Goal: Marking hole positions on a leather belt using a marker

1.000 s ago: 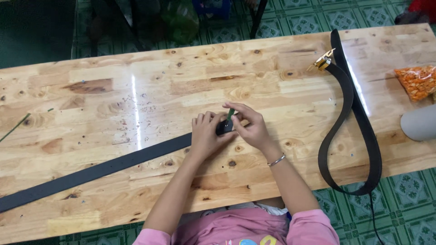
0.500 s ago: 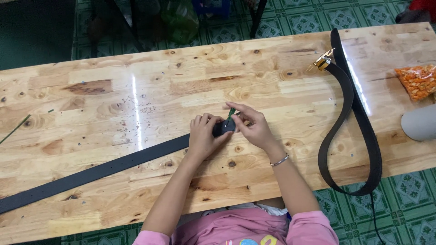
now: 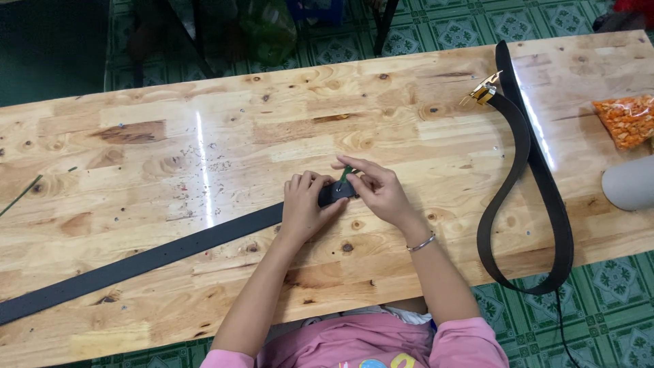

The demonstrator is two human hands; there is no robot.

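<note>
Right at the middle of the wooden table [image 3: 409, 88], a long dark belt strap [image 3: 157, 255] lies flat, and its near end sits under the person's two hands. From that end the strap runs away to the left and slightly toward the table's near edge, leaving the picture at the left border. The left hand [image 3: 304, 204] is pressed down on top of the strap end, fingers curled and closed over it, holding it against the wood. The right hand [image 3: 378, 191] touches the same end from the other side; its fingertips are pinched narrow around a small green tool [image 3: 346, 174] that stands tilted on the tip of the strap. What kind of tool it is cannot be told, as the fingers hide most of it. A thin silver bracelet [image 3: 422, 242] circles the right wrist, and pink sleeves [image 3: 470, 344] show at the bottom of the view. To the left of the strap end, small dark specks [image 3: 201, 167] are scattered over the wood. Well to the right of the strap end lies a second dark belt [image 3: 528, 184], bent into a long loop that hangs over the table's near edge, with a gold buckle [image 3: 482, 90] at its far end. Farther right still, a clear bag of orange pieces [image 3: 627, 119] rests near the table's right edge, and just below it a pale grey rounded object [image 3: 630, 184] is cut off by the frame. Green patterned floor tiles [image 3: 613, 293] show beyond the table.
</note>
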